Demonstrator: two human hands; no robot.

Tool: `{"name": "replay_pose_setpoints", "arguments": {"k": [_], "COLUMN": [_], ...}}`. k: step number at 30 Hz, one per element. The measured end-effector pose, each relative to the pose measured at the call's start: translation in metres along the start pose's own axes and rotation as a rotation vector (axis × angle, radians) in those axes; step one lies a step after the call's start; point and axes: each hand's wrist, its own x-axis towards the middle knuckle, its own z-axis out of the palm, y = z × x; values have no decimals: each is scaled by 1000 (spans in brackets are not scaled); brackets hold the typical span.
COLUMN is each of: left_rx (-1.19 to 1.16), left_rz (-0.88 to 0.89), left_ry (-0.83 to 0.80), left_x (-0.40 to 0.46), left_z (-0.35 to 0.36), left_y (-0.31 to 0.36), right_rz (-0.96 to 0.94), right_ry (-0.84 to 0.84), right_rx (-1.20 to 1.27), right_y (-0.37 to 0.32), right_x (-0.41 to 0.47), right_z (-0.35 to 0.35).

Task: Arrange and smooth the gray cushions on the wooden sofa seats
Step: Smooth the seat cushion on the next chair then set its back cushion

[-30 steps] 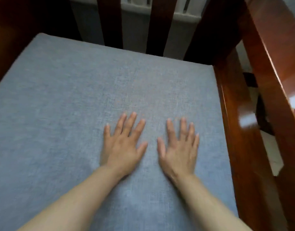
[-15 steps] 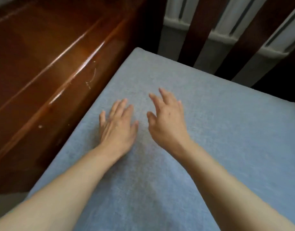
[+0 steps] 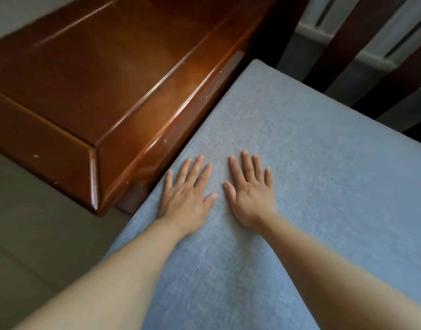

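On the cushion (image 3: 300,186), flat hands (image 3: 219,196); its right edge cut off.

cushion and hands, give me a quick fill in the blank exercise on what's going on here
1. Both hands lie flat on the gray ____.
2. The left hand lies nearer the cushion's ____ edge than the right hand does.
3. The fingers of both hands are ____, not curled.
4. The armrest beside the cushion is made of ____.

Missing words: cushion; left; straight; wood
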Motion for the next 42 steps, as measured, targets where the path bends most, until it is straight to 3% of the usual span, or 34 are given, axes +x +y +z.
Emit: {"name": "replay_pose_setpoints", "arguments": {"k": [5, 8, 10, 14, 16, 17, 19, 21, 22, 24, 26, 27, 30, 32, 34, 36, 37, 38, 39, 42], "left_rx": [12, -76, -154, -213, -175, -123, -13, -42, -92, -171, -268, -232, 14, 19, -116, -259, -305, -331, -287, 51], "left_rz": [102, 32, -58, -77, -130, -159, -201, -177, -110, -4, -8, -13, -25, -9, 98, 155, 159, 179, 198, 339], "left_ry": [-227, -230, -61, 435, 486, 406, 246, 194, 277, 478, 542, 468, 166, 76, 240, 451, 500, 484, 412, 123], "left_x": [-64, -85, -89, -109, -134, -151, -172, -170, -163, -159, -166, -174, -188, -184, -180, -188, -189, -206, -214, -242], "left_z": [-16, -31, -42, -35, 3, 27, 62, 63, 51, 31, 50, 66, 106, 99, 78, 66, 66, 95, 112, 170], "left_y": [-13, -9, -1, 13, 15, 16, 19, 38, 49, 89, 129, 147, 171, 184, 215, 253, 257, 287, 289, 290], "right_rz": [-33, -27, -25, 4, 51, 17, -165, -161, -114, -3, 111, 151, 33, 119, 186, 176, 167, 194, 229, 286], "right_ry": [-192, -254, -61, 505, 646, 579, 247, 53, 83, 409, 697, 687, 301, 140, 375, 752, 895, 921, 875, 401], "right_rx": [-24, 56, 172, 461, 471, 411, 183, 214, 325, 507, 543, 439, 129, 229, 371, 408, 415, 394, 347, 189], "right_y": [-12, -32, -45, -52, -46, -45, -39, -24, -21, -7, 30, 49, 87, 97, 109, 129, 135, 163, 171, 195], "right_x": [-64, -71, -67, -81, -116, -143, -198, -226, -225, -224, -235, -246, -291, -305, -309, -323, -320, -348, -357, -411], "right_z": [-5, -38, -67, -105, -67, -33, 33, 47, 34, -10, -17, -4, 54, 47, 0, -53, -61, -47, -27, 70]}}
